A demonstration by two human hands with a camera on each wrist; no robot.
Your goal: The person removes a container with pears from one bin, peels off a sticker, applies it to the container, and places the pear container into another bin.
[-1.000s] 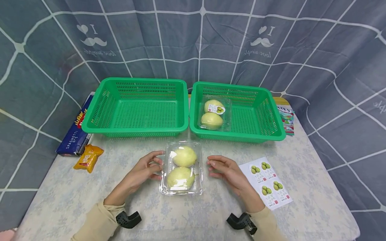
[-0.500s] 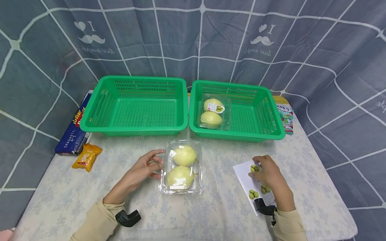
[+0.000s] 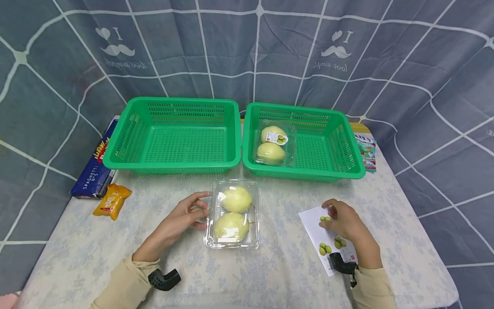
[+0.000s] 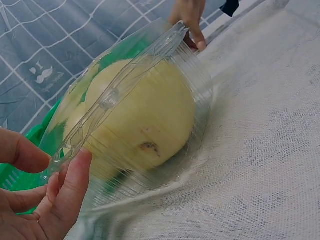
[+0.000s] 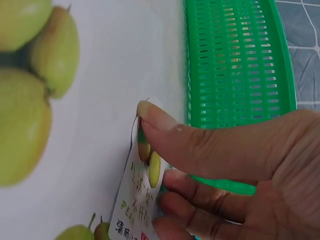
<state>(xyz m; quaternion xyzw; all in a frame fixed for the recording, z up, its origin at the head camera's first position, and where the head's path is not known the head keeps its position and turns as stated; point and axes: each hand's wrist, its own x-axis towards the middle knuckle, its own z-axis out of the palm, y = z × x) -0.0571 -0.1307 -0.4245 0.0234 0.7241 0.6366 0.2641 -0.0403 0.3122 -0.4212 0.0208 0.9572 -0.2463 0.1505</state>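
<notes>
The right hand (image 3: 344, 223) pinches a pear sticker (image 5: 142, 192) off the sticker sheet (image 3: 314, 227) (corner lifted); the left hand (image 3: 181, 219), fingers relaxed, touches the clamshell of pears (image 3: 233, 214) beside that sheet.

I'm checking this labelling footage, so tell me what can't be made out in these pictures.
- Head view: print on the white sticker sheet, too small; the right hand covers part.
- Right wrist view: sticker text cut off by the bottom edge.
- Left wrist view: second fruit in the clear plastic clamshell, hidden behind the nearer one.
</notes>
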